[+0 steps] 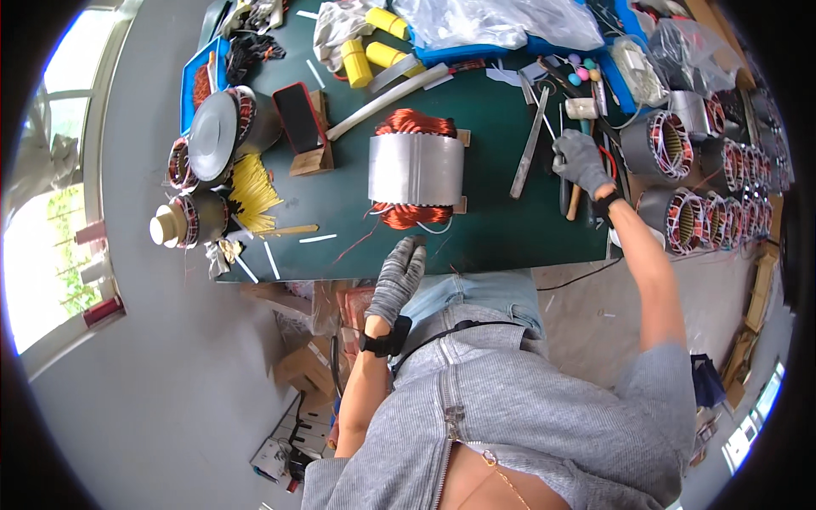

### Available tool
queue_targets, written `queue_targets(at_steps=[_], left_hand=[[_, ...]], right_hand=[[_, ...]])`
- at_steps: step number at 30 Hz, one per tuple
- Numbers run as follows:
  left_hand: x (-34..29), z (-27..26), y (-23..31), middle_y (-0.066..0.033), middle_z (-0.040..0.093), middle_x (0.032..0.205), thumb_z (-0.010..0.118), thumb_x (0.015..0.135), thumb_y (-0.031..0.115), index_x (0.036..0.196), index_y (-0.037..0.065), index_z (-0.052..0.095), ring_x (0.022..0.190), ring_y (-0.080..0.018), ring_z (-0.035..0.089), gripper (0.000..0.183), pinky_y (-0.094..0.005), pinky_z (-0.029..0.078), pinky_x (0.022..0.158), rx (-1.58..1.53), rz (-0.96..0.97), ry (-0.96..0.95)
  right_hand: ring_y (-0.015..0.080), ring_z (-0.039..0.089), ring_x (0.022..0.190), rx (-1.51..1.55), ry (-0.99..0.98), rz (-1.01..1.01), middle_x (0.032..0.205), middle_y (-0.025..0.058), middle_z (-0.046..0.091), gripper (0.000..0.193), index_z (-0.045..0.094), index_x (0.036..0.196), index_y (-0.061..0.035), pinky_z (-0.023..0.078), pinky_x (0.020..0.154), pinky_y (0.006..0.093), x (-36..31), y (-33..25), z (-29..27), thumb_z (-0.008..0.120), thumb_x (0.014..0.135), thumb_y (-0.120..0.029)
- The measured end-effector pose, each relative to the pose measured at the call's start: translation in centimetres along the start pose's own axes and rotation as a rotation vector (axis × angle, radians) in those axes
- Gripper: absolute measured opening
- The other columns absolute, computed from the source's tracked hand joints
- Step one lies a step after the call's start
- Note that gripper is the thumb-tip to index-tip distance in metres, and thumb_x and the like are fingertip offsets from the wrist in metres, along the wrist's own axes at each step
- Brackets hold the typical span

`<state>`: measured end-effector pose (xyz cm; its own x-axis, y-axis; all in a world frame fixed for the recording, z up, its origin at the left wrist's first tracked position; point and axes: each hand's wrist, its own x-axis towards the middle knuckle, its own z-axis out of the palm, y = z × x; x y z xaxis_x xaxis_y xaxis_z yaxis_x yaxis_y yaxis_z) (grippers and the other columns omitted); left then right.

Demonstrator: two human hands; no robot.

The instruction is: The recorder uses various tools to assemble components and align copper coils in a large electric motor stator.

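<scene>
A silver motor stator (416,168), coppery windings (416,123) bulging from both ends, lies just beyond the person's empty, loosely extended left hand (399,276), while the right hand (582,161), well apart, curls near a white-headed mallet (581,109), its grip impossible to tell.

I count one gloved left hand (399,276), one gloved right hand (581,160), three yellow rolls (355,64), one phone (296,117), one big silver drum (416,168) with red wire (416,121), one white-headed hammer (581,109) and one green surface (501,234).
</scene>
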<state>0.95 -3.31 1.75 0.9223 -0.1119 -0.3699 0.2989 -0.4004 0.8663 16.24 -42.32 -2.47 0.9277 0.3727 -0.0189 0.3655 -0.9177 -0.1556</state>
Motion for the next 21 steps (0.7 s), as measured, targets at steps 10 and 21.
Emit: queue_targets(at_steps=[10,21], left_hand=[[3.2,-0.3,-5.0,-0.0080,0.051,0.120,0.043,0.091,0.030,0.128,0.009,0.039,0.112,-0.0190,0.048,0.043,-0.0425,0.035,0.097,-0.763,-0.403,0.258],[7.6,1.6,-5.5,-0.0079,0.054,0.110,0.047,0.079,0.016,0.116,0.003,0.049,0.103,-0.0223,0.052,0.039,-0.0366,0.041,0.094,-1.552,-0.144,0.399]], right_hand=[[0.0084,0.048,0.060,1.218,0.559,0.530,0.077,0.0008,0.052,0.015,0.046,0.094,-0.0068,0.044,0.052,0.0227,3.6,-8.4,-9.8,0.044,0.094,-0.022],[0.0336,0.057,0.070,0.732,0.038,0.270,0.078,0.0154,0.057,0.026,0.049,0.095,-0.0093,0.044,0.062,0.0382,11.1,-11.5,9.2,0.044,0.091,-0.035]])
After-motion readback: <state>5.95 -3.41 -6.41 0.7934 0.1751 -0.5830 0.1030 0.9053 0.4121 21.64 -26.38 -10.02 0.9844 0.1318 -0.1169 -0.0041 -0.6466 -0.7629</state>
